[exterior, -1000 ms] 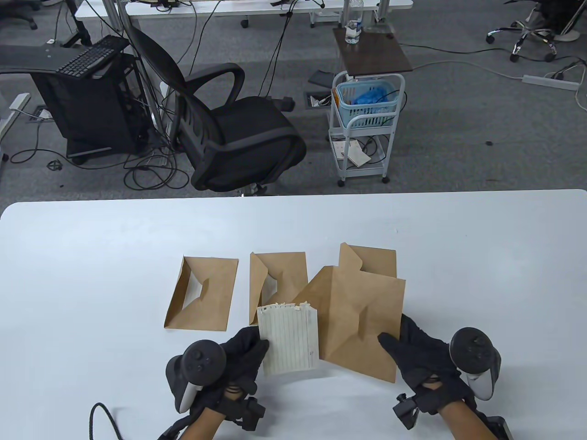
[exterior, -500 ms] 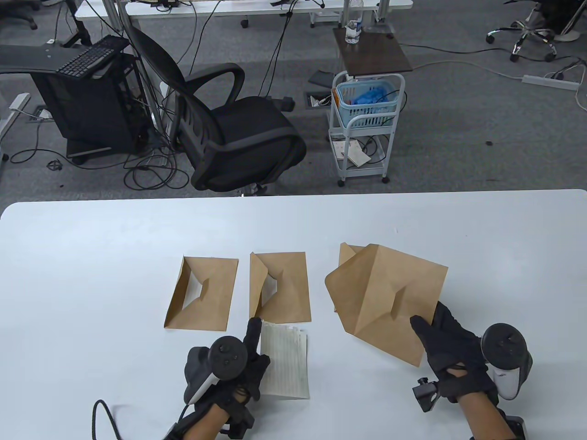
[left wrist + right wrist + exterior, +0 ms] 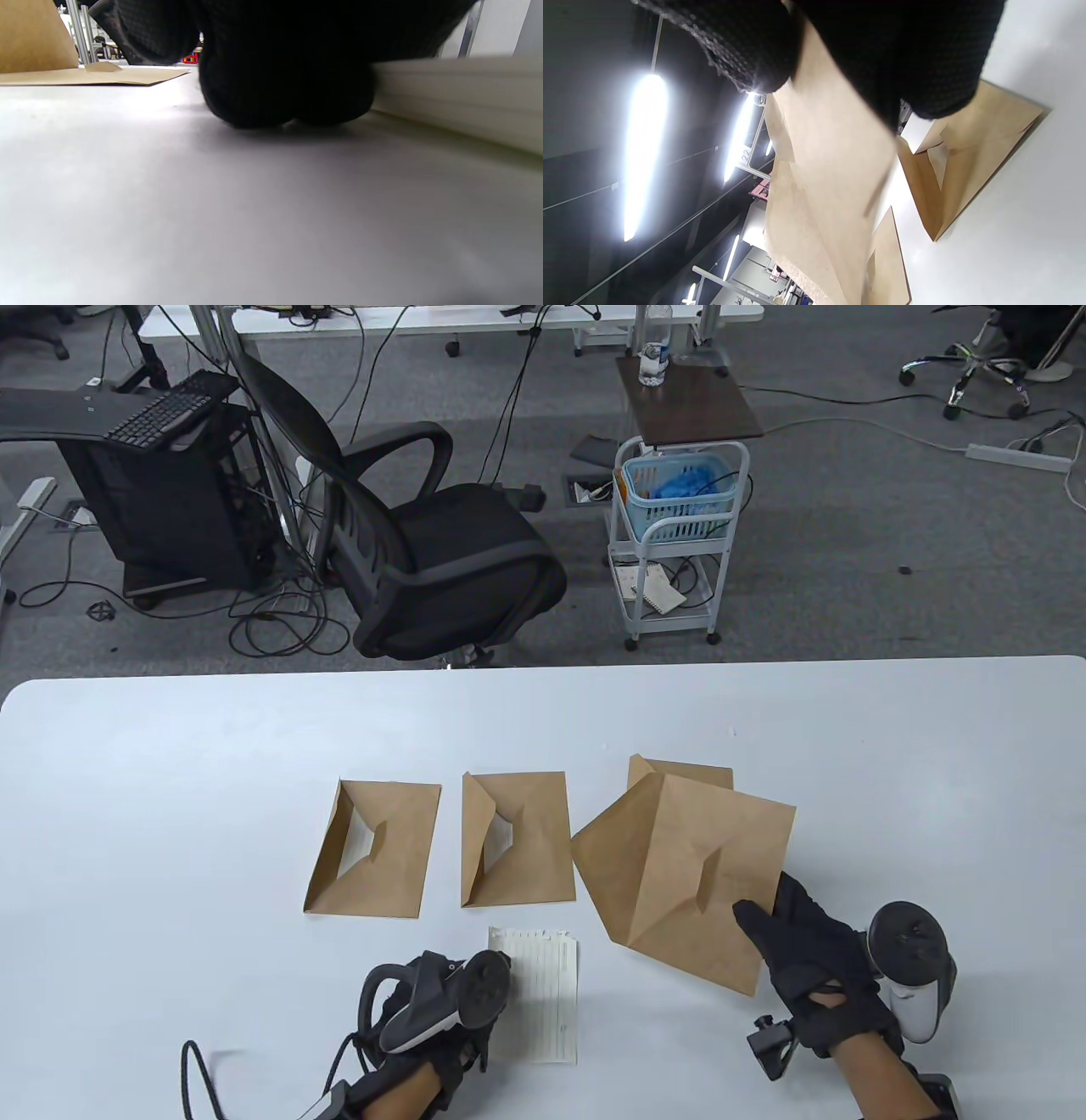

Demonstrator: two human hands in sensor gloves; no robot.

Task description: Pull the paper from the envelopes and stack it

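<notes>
A folded lined paper (image 3: 543, 997) lies on the white table (image 3: 170, 780) near the front edge. My left hand (image 3: 458, 1010) holds its left edge. In the left wrist view the gloved fingers (image 3: 284, 84) touch the table beside the paper (image 3: 458, 101). My right hand (image 3: 797, 950) pinches the lower right corner of a large brown envelope (image 3: 687, 874) and holds it tilted above the table. The right wrist view shows that envelope (image 3: 831, 178) between thumb and fingers. Two open brown envelopes (image 3: 373, 848) (image 3: 517, 840) lie at left with white paper showing inside.
Another brown envelope (image 3: 679, 774) lies flat behind the held one, mostly covered by it; it also shows in the right wrist view (image 3: 967, 169). A black office chair (image 3: 441, 551) and a white trolley (image 3: 679, 526) stand beyond the table's far edge.
My left hand has drawn the lined paper out, brought it toward me and laid it flat. My right hand has lifted the emptied envelope, swung it right, then back slightly left.
</notes>
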